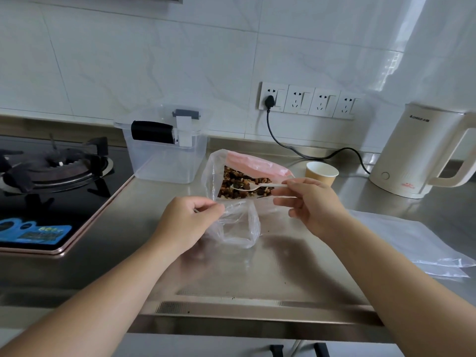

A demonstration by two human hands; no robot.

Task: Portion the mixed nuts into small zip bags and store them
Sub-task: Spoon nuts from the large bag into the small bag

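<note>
Steel counter (pixel 296 266) spans the frame, gas stove (pixel 51 176) set in at far left. Cream kettle (pixel 417 155) at far right against the tiled wall, its black cord (pixel 283 145) plugged into the socket strip (pixel 306 101). Clear plastic box (pixel 164 150) with black latches stands at the back, just right of the stove. Flat clear bags (pixel 412 243) lie on the counter to the right.

Big bag of mixed nuts (pixel 244 173) sits mid-counter, in front of and beside the box — mouth open toward the camera, pink film on its far side, nuts (pixel 244 182) visible inside. Small zip bag (pixel 237 225) hangs just in front of it, touching the counter, no nuts in it that I can see.

Left hand (pixel 188 222) pinches the small bag's top edge, fingers curled on it. Right hand (pixel 311 204) grips the handle of a white plastic spoon (pixel 257 187) between thumb and fingers — bowl of the spoon is in the nuts. Paper cup (pixel 322 173) stands behind the right hand.
</note>
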